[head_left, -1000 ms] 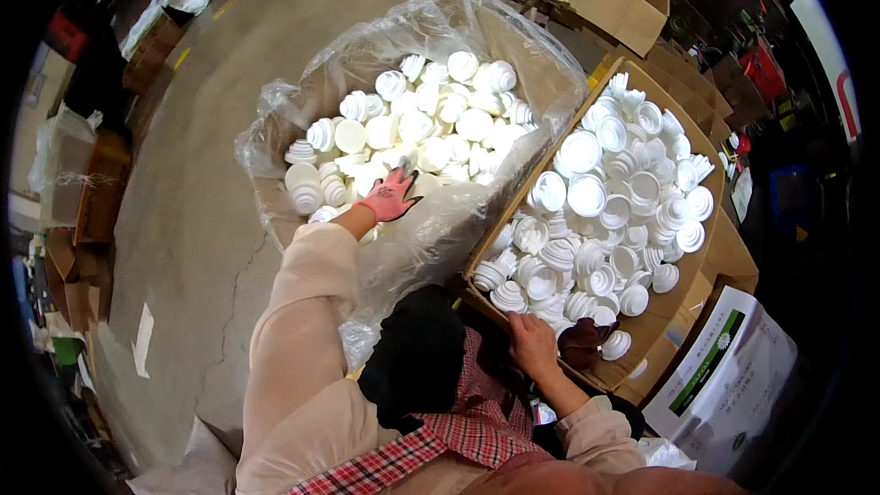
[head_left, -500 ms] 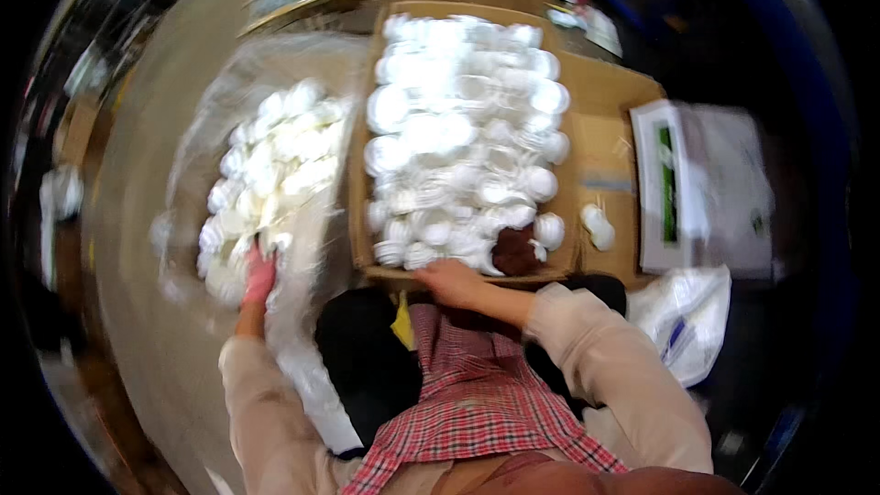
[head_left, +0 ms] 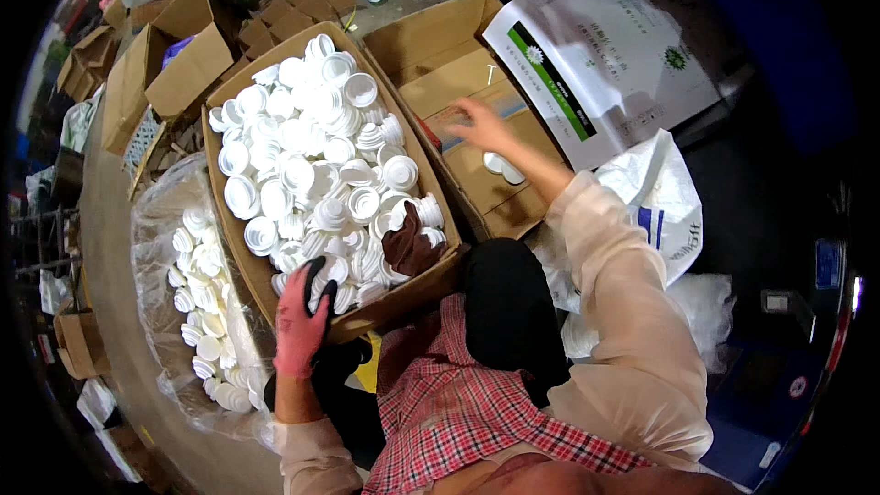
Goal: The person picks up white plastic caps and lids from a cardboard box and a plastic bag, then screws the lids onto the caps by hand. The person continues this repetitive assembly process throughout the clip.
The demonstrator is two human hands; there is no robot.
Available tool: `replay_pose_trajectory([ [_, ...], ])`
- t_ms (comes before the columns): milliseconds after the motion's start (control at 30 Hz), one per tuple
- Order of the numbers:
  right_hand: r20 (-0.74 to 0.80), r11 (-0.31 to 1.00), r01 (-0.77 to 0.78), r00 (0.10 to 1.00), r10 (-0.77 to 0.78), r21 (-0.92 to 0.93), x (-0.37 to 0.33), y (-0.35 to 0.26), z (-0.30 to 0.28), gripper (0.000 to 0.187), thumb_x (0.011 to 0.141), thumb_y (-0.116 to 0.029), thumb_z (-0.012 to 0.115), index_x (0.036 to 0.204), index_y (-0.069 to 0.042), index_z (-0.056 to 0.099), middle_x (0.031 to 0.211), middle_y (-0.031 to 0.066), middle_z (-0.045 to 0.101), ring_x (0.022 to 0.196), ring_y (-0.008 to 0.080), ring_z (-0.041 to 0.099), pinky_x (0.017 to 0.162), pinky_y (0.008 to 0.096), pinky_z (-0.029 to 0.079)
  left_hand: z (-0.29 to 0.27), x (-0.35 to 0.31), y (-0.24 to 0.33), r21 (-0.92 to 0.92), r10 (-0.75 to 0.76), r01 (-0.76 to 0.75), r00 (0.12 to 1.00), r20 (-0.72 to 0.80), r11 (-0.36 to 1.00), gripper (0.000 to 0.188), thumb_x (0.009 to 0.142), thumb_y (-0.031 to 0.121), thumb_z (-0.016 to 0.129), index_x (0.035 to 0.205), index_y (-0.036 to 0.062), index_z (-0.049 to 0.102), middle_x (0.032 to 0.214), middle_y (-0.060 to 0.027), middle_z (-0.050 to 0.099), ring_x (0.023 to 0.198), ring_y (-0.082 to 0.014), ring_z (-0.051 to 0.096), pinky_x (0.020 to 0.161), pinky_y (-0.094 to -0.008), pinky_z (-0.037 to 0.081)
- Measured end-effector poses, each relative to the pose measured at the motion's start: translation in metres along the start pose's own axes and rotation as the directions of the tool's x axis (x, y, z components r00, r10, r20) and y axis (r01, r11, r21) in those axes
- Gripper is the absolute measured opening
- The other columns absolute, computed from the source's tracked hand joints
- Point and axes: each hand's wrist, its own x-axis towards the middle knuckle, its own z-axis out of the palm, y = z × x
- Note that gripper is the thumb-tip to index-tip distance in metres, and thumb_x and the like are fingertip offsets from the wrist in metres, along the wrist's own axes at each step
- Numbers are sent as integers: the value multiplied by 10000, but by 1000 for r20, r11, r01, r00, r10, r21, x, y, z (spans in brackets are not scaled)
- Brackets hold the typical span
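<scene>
My left hand (head_left: 301, 319), in a pink glove with black fingertips, is at the near left corner of a cardboard carton (head_left: 236, 268) heaped with white ribbed plastic caps (head_left: 307, 170). Its thumb and fingers are apart, against the nearest caps; none is plainly gripped. A crumpled brown cloth (head_left: 411, 246) lies on the caps at the carton's near right. My bare right hand (head_left: 481, 126) reaches over a second, shallow carton (head_left: 438, 73), fingers spread, holding nothing visible. Below it, a couple of white caps (head_left: 502, 167) lie on that carton's floor.
On the left, a clear plastic bag (head_left: 151, 247) holds more white caps. A printed white sheet (head_left: 605, 55) lies right of the shallow carton, with a white sack (head_left: 665, 192) nearer me. Open cardboard boxes (head_left: 188, 46) stand at the far left.
My left hand has moved from the caps in the plastic bag to the full carton's near corner. My right hand has left that carton's near edge for the shallow carton. The view has turned.
</scene>
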Motion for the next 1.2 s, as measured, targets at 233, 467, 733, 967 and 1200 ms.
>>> replay_pose_trajectory([
  [233, 384, 699, -464, 604, 699, -544, -46, 224, 65, 1064, 709, -201, 825, 1526, -253, 145, 1368, 247, 430, 1214, 395, 490, 898, 501, 492, 44, 33, -21, 1, -83, 84, 975, 205, 996, 456, 782, 106, 682, 1215, 25, 563, 1158, -191, 585, 1077, -374, 550, 933, -405, 443],
  [467, 283, 617, -499, 590, 756, -608, -43, 261, 118, 1087, 706, -135, 825, 1513, -376, 137, 1546, 246, 136, 1364, 479, 267, 972, 525, 472, 49, 43, -19, 115, -80, 47, 950, 303, 992, 506, 765, 115, 695, 1237, 27, 536, 1179, -175, 570, 1111, -365, 527, 975, -420, 417],
  [733, 154, 883, -420, 878, 454, -210, -46, 295, 105, 1066, 470, -197, 902, 1378, -137, 348, 1206, 158, 574, 1118, 347, 562, 991, 448, 434, 49, 36, -27, 135, 37, -74, 964, 262, 988, 489, 783, 189, 694, 1211, 14, 535, 1154, -186, 577, 1094, -355, 536, 967, -422, 416],
  [967, 330, 984, 180, 928, -173, 9, -23, -61, -18, 984, 586, -182, 884, 1417, -150, 358, 1381, 163, 433, 1295, 337, 409, 1070, 430, 359, 30, 5, -22, 105, -15, 10, 999, 51, 994, 442, 805, 207, 686, 1178, 6, 558, 1098, -200, 597, 1035, -373, 566, 889, -423, 464],
  [1200, 305, 853, 444, 801, -515, 273, -56, -209, 18, 1045, 603, -277, 901, 1449, -145, 303, 1379, 131, 447, 1259, 292, 458, 1060, 429, 371, 0, 5, -39, -687, -111, -49, 976, -186, 725, 413, 941, 211, 616, 1284, -1, 529, 1230, -117, 603, 1146, -225, 573, 937, -310, 460],
])
